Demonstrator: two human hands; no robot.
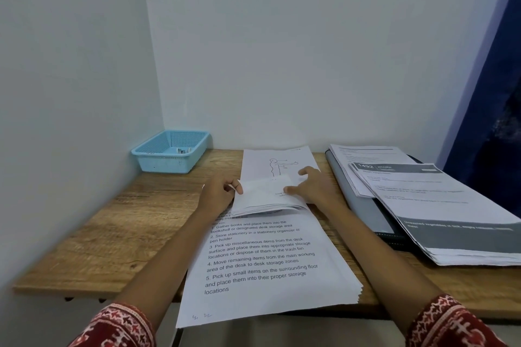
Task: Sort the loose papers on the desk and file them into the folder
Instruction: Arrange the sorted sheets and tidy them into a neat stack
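- Nearest to the camera are two red sleeves with a white woven pattern (pixel 454 324), one on each forearm.
- A thick stack of white printed paper sheets (pixel 262 267) lies in the middle of the wooden desk with a rough brown grain (pixel 93 236); its near edge hangs a little over the desk front, and the sheet edges are fanned at the right corner. The top sheet has numbered lines of black text.
- The far part of the upper sheets is curled back into a soft bent fold (pixel 265 194), thin and slightly see-through.
- The left hand (pixel 222 194) holds the left edge of this fold, thumb on top and fingers curled around the paper.
- The right hand (pixel 313 186) presses on the fold with spread, nearly straight fingers; it grips nothing.
- Under the fold a sheet with a line drawing of a standing figure (pixel 277 162) lies flat and reaches to the wall.
- To the right lies the flat grey plastic folder (pixel 363 205), smooth, with a dark edge. On it rest more printed sheets with grey bands (pixel 439 205), a second pile, near the middle stack but apart from it.
- In the far left corner stands a light blue rectangular plastic basket with mesh walls (pixel 169 153), touching the pale wall (pixel 282 51).
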